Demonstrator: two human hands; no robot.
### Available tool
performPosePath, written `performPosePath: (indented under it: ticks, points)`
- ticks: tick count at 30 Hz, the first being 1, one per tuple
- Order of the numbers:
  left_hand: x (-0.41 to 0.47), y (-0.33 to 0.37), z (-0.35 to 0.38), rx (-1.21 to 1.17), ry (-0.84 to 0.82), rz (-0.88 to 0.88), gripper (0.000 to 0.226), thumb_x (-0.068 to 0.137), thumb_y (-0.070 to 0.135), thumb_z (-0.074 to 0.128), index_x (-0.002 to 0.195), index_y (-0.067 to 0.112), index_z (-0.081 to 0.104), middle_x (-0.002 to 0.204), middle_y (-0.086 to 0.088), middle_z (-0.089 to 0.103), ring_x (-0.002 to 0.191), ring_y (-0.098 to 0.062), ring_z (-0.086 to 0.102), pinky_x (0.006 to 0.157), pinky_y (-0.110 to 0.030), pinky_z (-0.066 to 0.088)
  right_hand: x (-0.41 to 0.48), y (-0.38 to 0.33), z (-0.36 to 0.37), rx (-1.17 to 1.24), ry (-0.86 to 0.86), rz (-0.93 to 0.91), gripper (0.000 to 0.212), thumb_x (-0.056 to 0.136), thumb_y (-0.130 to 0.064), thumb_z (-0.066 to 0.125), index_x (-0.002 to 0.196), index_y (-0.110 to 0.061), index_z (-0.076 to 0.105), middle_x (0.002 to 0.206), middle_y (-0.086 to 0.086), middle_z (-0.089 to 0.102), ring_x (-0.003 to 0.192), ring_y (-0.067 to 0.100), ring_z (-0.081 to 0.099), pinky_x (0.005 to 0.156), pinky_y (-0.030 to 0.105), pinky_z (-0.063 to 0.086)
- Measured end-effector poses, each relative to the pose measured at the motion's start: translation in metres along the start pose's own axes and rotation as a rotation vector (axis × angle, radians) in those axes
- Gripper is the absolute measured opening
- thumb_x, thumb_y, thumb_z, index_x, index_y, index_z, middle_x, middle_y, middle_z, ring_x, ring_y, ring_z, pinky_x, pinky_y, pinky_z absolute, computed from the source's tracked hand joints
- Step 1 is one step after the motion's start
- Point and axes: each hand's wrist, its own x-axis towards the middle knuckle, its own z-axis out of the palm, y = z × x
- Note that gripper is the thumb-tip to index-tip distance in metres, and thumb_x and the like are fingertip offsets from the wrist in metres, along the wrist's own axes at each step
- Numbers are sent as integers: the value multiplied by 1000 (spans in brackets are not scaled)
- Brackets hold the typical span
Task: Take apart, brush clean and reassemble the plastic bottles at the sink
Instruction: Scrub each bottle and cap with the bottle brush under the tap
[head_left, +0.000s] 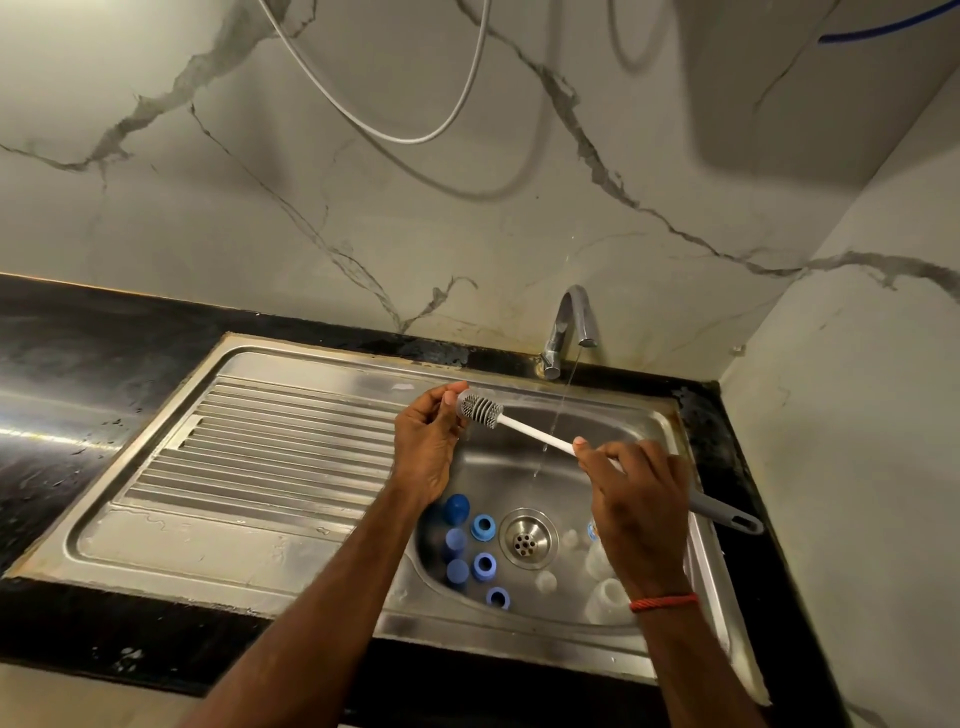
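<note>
Bottle parts lie in our sink basin (649, 415): blue caps (457, 506) and blue rings (483, 527) left of the drain (528, 539), clear bottles (605, 592) right of it. Our left hand (426, 447) pinches the grey brush head (480, 408); our right hand (636, 493) is closed around the brush's white shaft (535, 434). Water runs thinly from the tap (571, 322) past the shaft.

Sink (670, 415) sits right, drainboard (270, 447) to its left, tap (569, 325) behind the basin. In basin: drain (528, 539) centre, caps (470, 545) left of it, bottles (597, 577) right. Brush (524, 428) held across above basin btwn left hand (426, 447) & right hand (639, 499), handle end over right rim.
</note>
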Motion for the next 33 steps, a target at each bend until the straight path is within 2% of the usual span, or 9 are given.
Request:
performPosePath:
  ticks: [4, 9, 13, 16, 21, 23, 27, 29, 33]
  points:
    - [1, 0, -3, 73, 26, 27, 25, 86, 23, 66, 108, 12, 72, 100, -3, 76, 101, -22, 70, 86, -30, 58, 3, 0, 2, 108, -120, -5, 23, 94, -16, 65, 116, -18, 71, 80, -1, 64, 77, 21, 55, 67, 35, 43]
    - [4, 4, -10, 333, -17, 121, 16, 96, 12, 62, 105, 17, 74, 105, -6, 75, 106, -26, 70, 95, -43, 57, 11, 5, -4, 545, -714, 208, 30, 106, -34, 39, 109, -21, 66, 68, -1, 60, 62, 18, 59, 59, 37, 50]
    - [0, 0, -8, 398, 29, 140, 17, 96, 10, 64, 103, 22, 74, 100, 1, 77, 100, -19, 72, 92, -42, 59, 5, 7, -3, 271, -248, 23, 16, 97, -28, 61, 102, -20, 73, 66, -2, 62, 59, 18, 57, 51, 31, 46]
    - [1, -1, -3, 363, 80, 142, 18, 95, 11, 67, 102, 25, 76, 102, -2, 77, 104, -23, 72, 95, -46, 57, 2, 3, -1, 126, -36, 15, 23, 87, -23, 77, 109, -18, 75, 78, -3, 68, 71, 20, 58, 63, 33, 43]
    - [0, -2, 3, 386, 85, 155, 16, 95, 15, 67, 104, 26, 75, 102, -1, 77, 103, -20, 72, 95, -43, 57, 0, 8, -2, 115, -15, 32, 20, 86, -21, 78, 106, -20, 76, 78, -4, 68, 72, 19, 58, 65, 32, 43]
    - [0, 2, 3, 400, 73, 147, 15, 95, 16, 66, 104, 23, 75, 99, 2, 77, 101, -17, 72, 93, -39, 58, 1, 7, -6, 278, -192, 70, 14, 96, -30, 65, 103, -22, 74, 66, -5, 64, 61, 16, 58, 55, 32, 48]
    - [-3, 8, 3, 414, 43, 156, 15, 95, 14, 65, 102, 23, 74, 92, 8, 77, 94, -9, 72, 87, -26, 59, 1, 9, -7, 820, -676, 407, 16, 101, -28, 55, 101, -29, 71, 62, -4, 65, 54, 1, 60, 60, 24, 48]
    - [-4, 7, 4, 391, 86, 139, 15, 94, 15, 66, 98, 26, 75, 91, 8, 77, 95, -11, 73, 86, -26, 59, -1, 10, -5, 762, -620, 338, 13, 99, -29, 59, 96, -30, 71, 65, -5, 66, 56, 2, 60, 60, 22, 46]
    - [2, 3, -3, 336, 233, 88, 12, 94, 22, 71, 102, 27, 77, 98, 1, 78, 101, -18, 72, 93, -40, 59, -6, 18, -3, 361, -121, 196, 15, 85, -27, 78, 100, -25, 75, 83, -9, 70, 76, 14, 63, 69, 34, 50]
